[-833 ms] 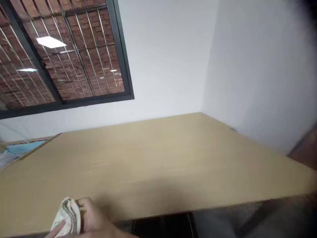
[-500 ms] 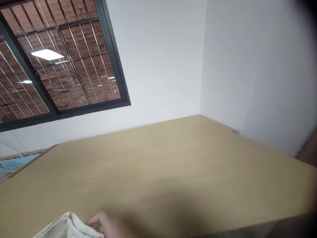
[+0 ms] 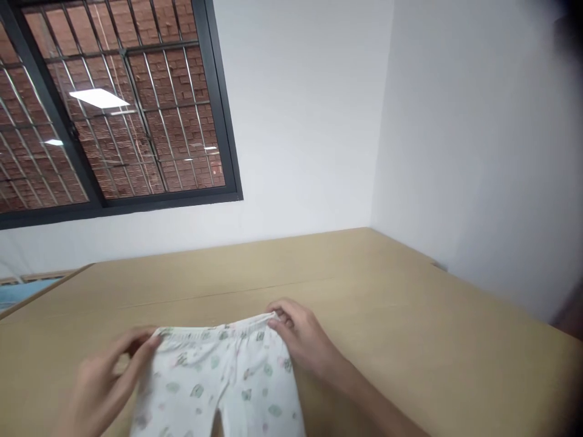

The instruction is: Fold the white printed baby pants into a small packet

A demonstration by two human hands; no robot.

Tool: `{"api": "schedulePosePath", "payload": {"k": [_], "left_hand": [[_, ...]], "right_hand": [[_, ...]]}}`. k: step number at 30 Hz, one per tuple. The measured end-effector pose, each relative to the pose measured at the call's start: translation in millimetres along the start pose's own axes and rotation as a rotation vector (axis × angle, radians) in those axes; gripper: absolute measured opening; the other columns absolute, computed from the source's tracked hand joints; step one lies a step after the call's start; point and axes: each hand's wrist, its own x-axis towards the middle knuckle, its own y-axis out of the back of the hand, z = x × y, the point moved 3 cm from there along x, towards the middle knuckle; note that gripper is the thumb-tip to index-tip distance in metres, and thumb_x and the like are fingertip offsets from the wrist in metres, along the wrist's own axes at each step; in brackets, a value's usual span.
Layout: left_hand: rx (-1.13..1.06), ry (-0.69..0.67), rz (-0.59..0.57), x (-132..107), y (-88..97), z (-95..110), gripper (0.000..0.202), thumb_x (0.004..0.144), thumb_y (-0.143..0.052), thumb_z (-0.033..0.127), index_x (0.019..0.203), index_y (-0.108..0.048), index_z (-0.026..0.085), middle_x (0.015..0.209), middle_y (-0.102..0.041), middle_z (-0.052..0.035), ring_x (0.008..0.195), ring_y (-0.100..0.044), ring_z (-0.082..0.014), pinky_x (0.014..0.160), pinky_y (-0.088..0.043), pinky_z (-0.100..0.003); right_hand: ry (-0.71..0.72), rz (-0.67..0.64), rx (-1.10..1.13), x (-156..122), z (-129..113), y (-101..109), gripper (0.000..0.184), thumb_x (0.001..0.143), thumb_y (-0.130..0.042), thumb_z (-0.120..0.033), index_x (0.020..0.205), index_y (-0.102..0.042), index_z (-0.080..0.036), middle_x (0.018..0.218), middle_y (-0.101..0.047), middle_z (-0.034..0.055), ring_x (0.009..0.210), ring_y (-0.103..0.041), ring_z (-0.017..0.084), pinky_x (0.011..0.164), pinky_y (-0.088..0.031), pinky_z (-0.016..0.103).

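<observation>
A small pair of white pants (image 3: 218,382) with a pale green and pink print lies spread on the light wooden table (image 3: 410,340), waistband towards the wall. My left hand (image 3: 102,382) pinches the waistband's left corner, its fingers closed on the cloth. At the right corner, my right hand (image 3: 300,337) grips the waistband between thumb and fingers. The legs of the pants run down out of the picture.
The table fills a corner between two white walls (image 3: 310,121). A dark-framed window (image 3: 113,103) with metal bars shows a brick wall outside. A blue surface (image 3: 18,291) lies beyond the table's left edge.
The cloth was bunched at the lower left in one hand. Now it is stretched out flat between both hands near the table's middle, and the view has tilted down a little.
</observation>
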Motion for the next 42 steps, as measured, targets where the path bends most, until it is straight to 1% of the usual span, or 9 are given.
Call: {"api": "schedulePosePath", "payload": {"k": [2, 6, 11, 17, 23, 31, 34, 37, 42], "left_hand": [[-0.041, -0.027, -0.142, 19.8, -35.7, 8.7, 0.045, 0.093, -0.042, 0.066, 0.100, -0.063, 0.027, 0.085, -0.071, -0.0014, 0.073, -0.067, -0.0200, 0.060, -0.053, -0.027], [-0.017, -0.037, -0.375, 45.5, -109.8, 3.0, 0.040, 0.102, -0.028, 0.052, 0.091, -0.055, 0.024, 0.090, -0.067, -0.0040, 0.087, -0.064, -0.0228, 0.076, -0.049, -0.035], [-0.035, -0.033, -0.355, 64.0, -179.4, -27.4, 0.036, 0.100, -0.028, 0.043, 0.086, -0.054, 0.023, 0.092, -0.065, -0.0082, 0.093, -0.061, -0.0263, 0.085, -0.046, -0.041], [-0.051, 0.019, -0.257, 90.9, -233.0, -44.9, 0.036, 0.099, -0.028, 0.039, 0.089, -0.057, 0.021, 0.096, -0.066, -0.0116, 0.098, -0.061, -0.0275, 0.089, -0.045, -0.042], [-0.082, 0.016, -0.217, 111.5, -267.5, -59.4, 0.036, 0.099, -0.030, 0.039, 0.091, -0.059, 0.020, 0.095, -0.068, -0.0103, 0.096, -0.063, -0.0261, 0.089, -0.048, -0.041], [-0.045, -0.068, -0.202, 128.0, -285.7, -70.5, 0.043, 0.101, -0.025, 0.042, 0.094, -0.062, 0.020, 0.098, -0.067, -0.0101, 0.100, -0.062, -0.0280, 0.096, -0.045, -0.046], [-0.031, -0.065, -0.212, 131.1, -296.1, -74.4, 0.046, 0.103, -0.023, 0.040, 0.114, -0.061, 0.017, 0.119, -0.066, -0.0131, 0.118, -0.058, -0.0281, 0.106, -0.041, -0.046], [-0.016, -0.030, -0.238, 130.7, -305.4, -81.7, 0.051, 0.103, -0.022, 0.039, 0.135, -0.052, 0.013, 0.141, -0.057, -0.0160, 0.139, -0.044, -0.0296, 0.115, -0.032, -0.050], [0.000, 0.018, -0.289, 128.5, -310.5, -90.6, 0.053, 0.103, -0.022, 0.041, 0.136, -0.051, 0.011, 0.142, -0.056, -0.0169, 0.140, -0.043, -0.0302, 0.115, -0.034, -0.049]], "right_hand": [[-0.007, 0.007, -0.087, 16.9, 27.9, 0.7, 0.014, 0.094, -0.053, -0.019, 0.100, -0.065, -0.020, 0.095, -0.068, 0.0039, 0.087, -0.061, 0.019, 0.081, -0.046, 0.030], [-0.071, -0.034, -0.251, 42.0, 83.6, -13.1, 0.016, 0.094, -0.047, -0.016, 0.098, -0.063, -0.019, 0.095, -0.068, 0.0044, 0.087, -0.062, 0.019, 0.076, -0.045, 0.028], [-0.089, -0.015, -0.383, 66.2, 138.4, -34.3, 0.019, 0.094, -0.043, -0.010, 0.100, -0.061, -0.017, 0.105, -0.066, 0.0084, 0.102, -0.059, 0.021, 0.087, -0.044, 0.030], [-0.076, 0.019, -0.563, 98.3, 178.6, -47.4, 0.021, 0.094, -0.044, -0.007, 0.102, -0.062, -0.016, 0.109, -0.063, 0.0103, 0.104, -0.057, 0.022, 0.091, -0.041, 0.031], [-0.065, 0.066, -0.702, 123.3, 198.6, -46.1, 0.022, 0.096, -0.043, -0.008, 0.102, -0.063, -0.017, 0.109, -0.063, 0.0109, 0.104, -0.057, 0.024, 0.089, -0.038, 0.033], [-0.022, 0.063, -0.714, 143.1, 212.1, -39.1, 0.023, 0.098, -0.040, -0.009, 0.102, -0.060, -0.018, 0.107, -0.066, 0.0091, 0.101, -0.059, 0.022, 0.089, -0.039, 0.032], [-0.029, 0.055, -0.702, 145.2, 214.5, -39.2, 0.024, 0.099, -0.038, -0.009, 0.100, -0.059, -0.018, 0.104, -0.067, 0.0091, 0.098, -0.060, 0.022, 0.087, -0.039, 0.031], [-0.044, 0.036, -0.694, 145.7, 217.2, -40.5, 0.024, 0.099, -0.036, -0.009, 0.100, -0.059, -0.018, 0.099, -0.068, 0.0088, 0.093, -0.061, 0.022, 0.083, -0.040, 0.031], [-0.052, 0.017, -0.686, 145.5, 221.6, -42.2, 0.023, 0.101, -0.036, -0.010, 0.104, -0.058, -0.017, 0.100, -0.068, 0.0086, 0.094, -0.062, 0.021, 0.082, -0.039, 0.030]]}}
